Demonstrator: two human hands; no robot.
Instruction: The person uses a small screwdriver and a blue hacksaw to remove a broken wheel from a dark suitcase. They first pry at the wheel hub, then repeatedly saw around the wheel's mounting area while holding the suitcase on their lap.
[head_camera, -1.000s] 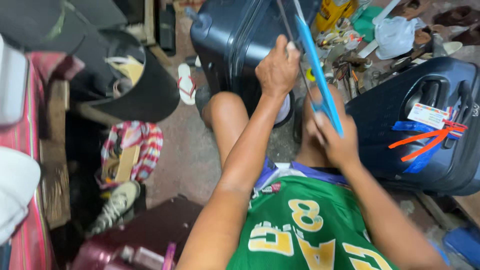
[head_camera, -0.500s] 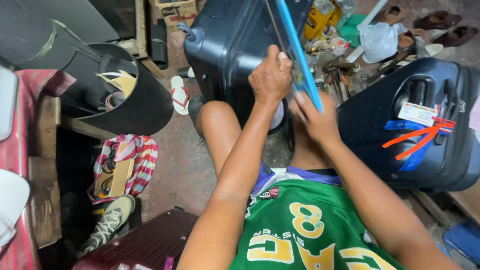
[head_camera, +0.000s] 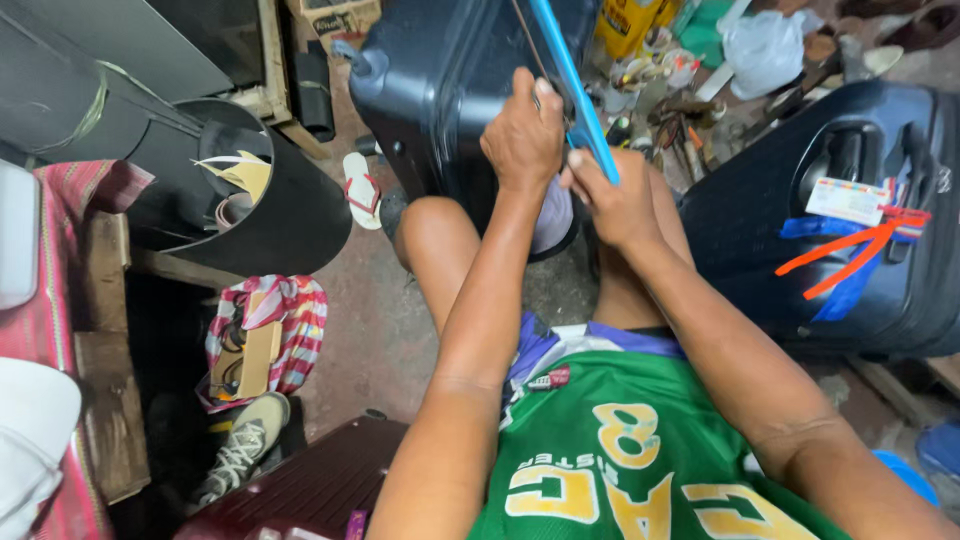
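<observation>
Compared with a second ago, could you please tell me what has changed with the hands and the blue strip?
Little has changed. Both hands stay at the blue strip against the dark blue suitcase: the left hand keeps gripping by its edge, the right hand still pinches it lower down. Nothing was let go. The second suitcase with orange ties and the sandal stayed put.

Hard plastic, cloth and rough concrete around two bare hands gripping a blue strip.

A smooth, slightly glossy blue strip (head_camera: 585, 110) is pinched between the left hand (head_camera: 522, 135) and right hand (head_camera: 612, 195). Directly behind the grip, a dark navy suitcase (head_camera: 440, 90) is seen in hard, satin-sheen plastic. To the right of the grip, a second navy suitcase (head_camera: 850, 270) shows ribbed matt plastic, tied with shiny orange ribbon (head_camera: 840, 258). Below the grip, a green jersey (head_camera: 640, 460) of smooth knit cloth is worn. The floor (head_camera: 370, 330) left of the grip looks like rough, dull concrete.
</observation>
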